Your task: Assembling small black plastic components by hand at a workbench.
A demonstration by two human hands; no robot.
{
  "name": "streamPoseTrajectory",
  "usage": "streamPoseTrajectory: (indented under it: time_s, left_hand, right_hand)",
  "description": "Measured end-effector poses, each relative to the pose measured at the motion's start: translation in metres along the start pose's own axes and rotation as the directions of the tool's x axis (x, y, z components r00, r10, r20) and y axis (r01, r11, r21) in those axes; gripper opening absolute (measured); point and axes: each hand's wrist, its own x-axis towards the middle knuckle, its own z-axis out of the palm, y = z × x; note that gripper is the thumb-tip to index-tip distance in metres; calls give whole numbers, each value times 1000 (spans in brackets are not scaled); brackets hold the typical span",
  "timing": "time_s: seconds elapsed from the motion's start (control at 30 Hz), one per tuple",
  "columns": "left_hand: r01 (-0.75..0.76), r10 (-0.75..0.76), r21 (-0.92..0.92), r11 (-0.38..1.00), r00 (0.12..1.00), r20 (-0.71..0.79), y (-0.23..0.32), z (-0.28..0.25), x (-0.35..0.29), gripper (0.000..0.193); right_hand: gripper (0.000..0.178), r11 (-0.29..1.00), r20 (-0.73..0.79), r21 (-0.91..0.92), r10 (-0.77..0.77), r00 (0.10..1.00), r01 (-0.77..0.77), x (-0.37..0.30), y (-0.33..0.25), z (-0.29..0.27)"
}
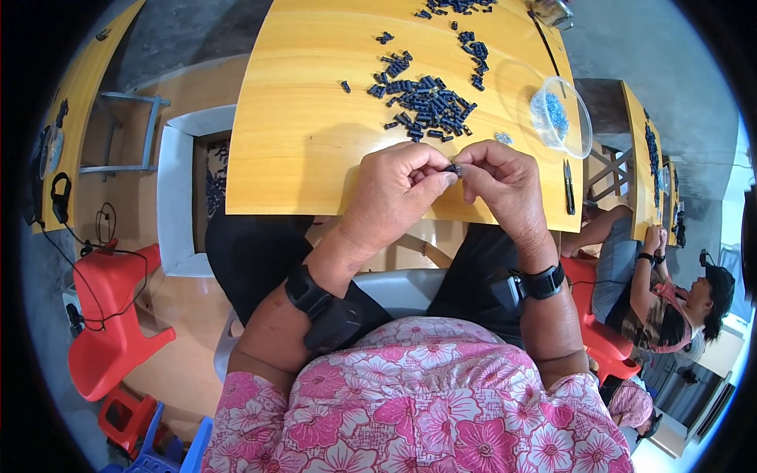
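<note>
Above the near edge of the yellow table, my hands meet at a small black cylindrical part. My left hand pinches it between thumb and forefinger. From the other side, the thumb and fingertips of my right hand close on the same part; whether they also hold something tiny cannot be seen. Just beyond my hands lies a loose pile of similar black parts. A round clear tub with small light-blue pieces stands to the right, near a little cluster of clear pieces.
Black tweezers lie at the table's right edge. A white-rimmed box with black parts sits below the left edge. A red chair stands at left. On the right, another person works at a neighbouring table.
</note>
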Motion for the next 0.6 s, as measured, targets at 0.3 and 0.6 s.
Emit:
streamPoseTrajectory:
  time_s: [0.3, 0.6]
  left_hand:
    - [96, -103, -92, 991, 993, -66, 3, 1, 4, 5]
    - [87, -98, -108, 990, 990, -103, -2, 4, 6, 4]
  right_hand:
    - [10, 978, -7, 146, 155, 988, -152, 9, -3, 10]
    - [21, 926, -21, 331, 198, 980, -180, 7, -2, 11]
